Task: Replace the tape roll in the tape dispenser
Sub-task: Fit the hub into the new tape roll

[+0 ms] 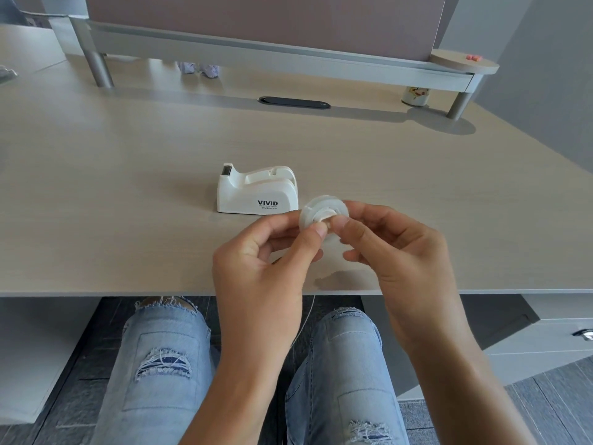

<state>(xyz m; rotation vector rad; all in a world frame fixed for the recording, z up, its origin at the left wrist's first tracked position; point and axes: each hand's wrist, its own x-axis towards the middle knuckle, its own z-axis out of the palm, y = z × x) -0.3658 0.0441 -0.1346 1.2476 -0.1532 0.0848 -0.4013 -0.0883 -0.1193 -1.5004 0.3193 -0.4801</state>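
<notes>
Clear plastic catches the light: the tape roll (323,215) is up in the air between my hands, above the near edge of the desk (128,175), its white core facing me. My left hand (266,252) pinches the roll's left side, thumb pressed against the core, the other fingers curled in. My right hand (394,248) grips the right side, thumb on the core too, so both thumbs nearly meet at the middle. Just beyond the roll, the white tape dispenser (256,191) sits on the desk toward the middle, marked VIVID on its side, cutter end to the left, its cradle showing no roll. At the far edge runs a grey shelf riser (272,62) on round legs, with a dark cable slot (294,102) in front of it. Below the desk, my knees in ripped blue jeans (167,358).
</notes>
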